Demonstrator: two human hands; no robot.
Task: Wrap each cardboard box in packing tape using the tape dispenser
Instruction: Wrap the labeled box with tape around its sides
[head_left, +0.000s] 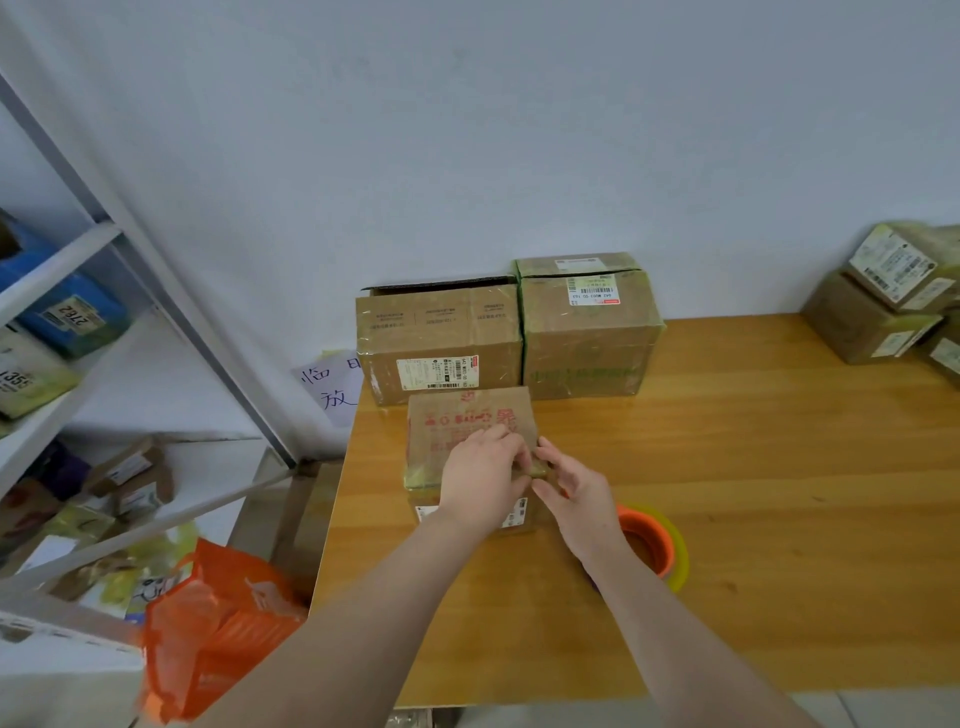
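Note:
A small cardboard box (462, 415) with red print stands on the wooden table (753, 493), with tape across its near top edge. My left hand (480, 478) lies over the box's near top edge, fingers curled at its right corner. My right hand (571, 486) meets it there and pinches the tape at that corner. A tape roll with an orange core (657, 540) lies on the table just right of my right wrist, partly hidden by the forearm.
Two larger taped boxes (441, 343) (587, 332) stand behind the small one against the wall. More boxes (883, 306) are stacked at the table's far right. An orange bag (218, 623) sits on the floor left of the table, by a metal shelf (104, 322) holding parcels.

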